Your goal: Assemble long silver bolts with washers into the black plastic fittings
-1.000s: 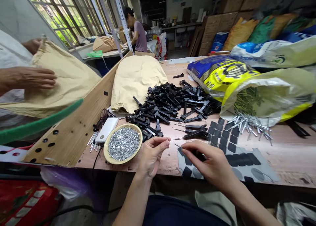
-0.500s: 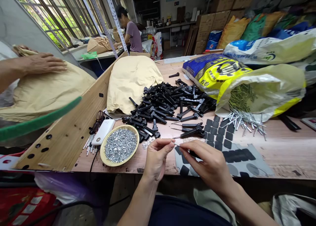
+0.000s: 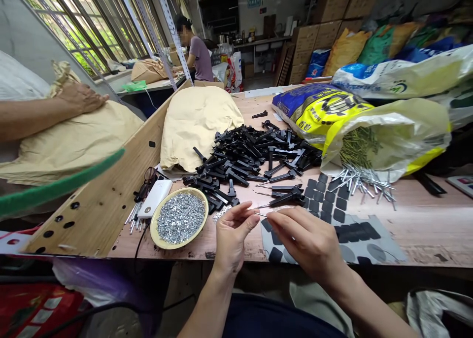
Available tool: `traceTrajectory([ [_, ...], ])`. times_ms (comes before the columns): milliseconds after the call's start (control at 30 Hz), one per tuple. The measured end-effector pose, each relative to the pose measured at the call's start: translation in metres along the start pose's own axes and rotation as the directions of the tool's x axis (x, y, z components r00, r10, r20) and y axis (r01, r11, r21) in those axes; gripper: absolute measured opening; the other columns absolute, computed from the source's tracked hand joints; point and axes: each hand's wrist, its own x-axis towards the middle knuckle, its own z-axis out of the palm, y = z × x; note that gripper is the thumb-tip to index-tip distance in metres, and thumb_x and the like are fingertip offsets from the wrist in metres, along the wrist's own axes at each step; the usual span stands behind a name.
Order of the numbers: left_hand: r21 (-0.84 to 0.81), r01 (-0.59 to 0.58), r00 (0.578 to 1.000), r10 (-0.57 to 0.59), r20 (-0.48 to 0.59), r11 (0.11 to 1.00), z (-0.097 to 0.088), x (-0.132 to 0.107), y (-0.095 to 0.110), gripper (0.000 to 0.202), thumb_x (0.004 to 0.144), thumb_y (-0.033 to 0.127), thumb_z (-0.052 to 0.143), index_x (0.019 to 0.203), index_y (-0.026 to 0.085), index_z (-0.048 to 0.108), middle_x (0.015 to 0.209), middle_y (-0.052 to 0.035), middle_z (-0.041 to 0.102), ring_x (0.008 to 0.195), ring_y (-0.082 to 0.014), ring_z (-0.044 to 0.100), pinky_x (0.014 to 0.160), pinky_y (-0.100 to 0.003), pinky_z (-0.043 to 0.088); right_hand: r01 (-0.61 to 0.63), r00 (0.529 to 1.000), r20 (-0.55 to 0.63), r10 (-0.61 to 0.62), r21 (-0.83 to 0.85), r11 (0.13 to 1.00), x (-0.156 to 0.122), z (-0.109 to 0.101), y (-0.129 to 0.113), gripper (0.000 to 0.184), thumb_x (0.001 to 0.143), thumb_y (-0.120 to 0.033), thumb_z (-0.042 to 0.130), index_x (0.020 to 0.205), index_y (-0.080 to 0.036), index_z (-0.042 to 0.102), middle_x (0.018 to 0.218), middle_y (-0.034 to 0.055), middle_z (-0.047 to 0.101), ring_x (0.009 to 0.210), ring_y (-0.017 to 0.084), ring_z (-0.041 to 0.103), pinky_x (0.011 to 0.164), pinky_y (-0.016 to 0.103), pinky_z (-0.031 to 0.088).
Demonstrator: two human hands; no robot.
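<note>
My left hand (image 3: 233,234) is pinched, thumb and forefinger closed at the tip of a thin metal pin (image 3: 260,214). My right hand (image 3: 305,239) is closed round a black plastic part that is mostly hidden under its fingers, with the pin sticking out toward my left hand. Both hands hover over the table's front edge. A shallow bowl of small silver nuts (image 3: 179,218) sits left of my left hand. A heap of black plastic parts (image 3: 254,155) lies behind my hands.
A sheet of black pads (image 3: 343,229) lies under and right of my right hand. Loose metal pins (image 3: 364,183) spill from a yellow sack (image 3: 384,136). A tan cloth bag (image 3: 197,121), a white phone (image 3: 155,198), another person's arm (image 3: 48,111) at left, a person at the far bench.
My two hands have come together at the pin. The other person's hand at left has slid across the tan bag and now grips its top.
</note>
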Motion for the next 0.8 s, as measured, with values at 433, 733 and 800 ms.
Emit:
traceTrajectory([
  [433, 0.041, -0.014, 0.996, 0.01, 0.086, 0.999, 0.004, -0.007, -0.001, 0.04, 0.062, 0.02, 0.092, 0.099, 0.025, 0.079, 0.078, 0.0004, 0.077, 0.076, -0.0096, 0.071, 0.078, -0.017, 0.055, -0.105, 0.994, 0.002, 0.106, 0.159, 0.982, -0.005, 0.0, -0.003, 0.014, 0.099, -0.018, 0.055, 0.111, -0.019, 0.062, 0.096, 0.0046, 0.07, 0.085, 0.016, 0.067, 0.077, 0.028, 0.053],
  [733, 0.025, 0.047, 0.994, -0.049, 0.094, 0.999, 0.004, -0.01, 0.004, 0.044, 0.061, 0.02, 0.092, 0.102, 0.023, 0.077, 0.081, -0.0009, 0.077, 0.08, -0.0125, 0.071, 0.08, -0.021, 0.056, -0.187, 0.96, 0.229, 0.162, 0.092, 0.978, -0.01, -0.018, -0.004, 0.033, 0.104, -0.022, 0.04, 0.131, -0.017, 0.058, 0.113, 0.0098, 0.068, 0.103, 0.02, 0.067, 0.091, 0.034, 0.056],
  [800, 0.027, 0.048, 0.993, -0.05, 0.105, 0.998, 0.005, -0.01, 0.004, 0.044, 0.06, 0.021, 0.092, 0.102, 0.022, 0.077, 0.081, -0.0016, 0.077, 0.08, -0.013, 0.072, 0.081, -0.022, 0.056, -0.153, 0.964, 0.235, 0.127, 0.096, 0.984, -0.011, -0.019, -0.004, 0.035, 0.104, -0.02, 0.038, 0.135, -0.018, 0.055, 0.117, 0.01, 0.068, 0.105, 0.02, 0.067, 0.092, 0.034, 0.056],
])
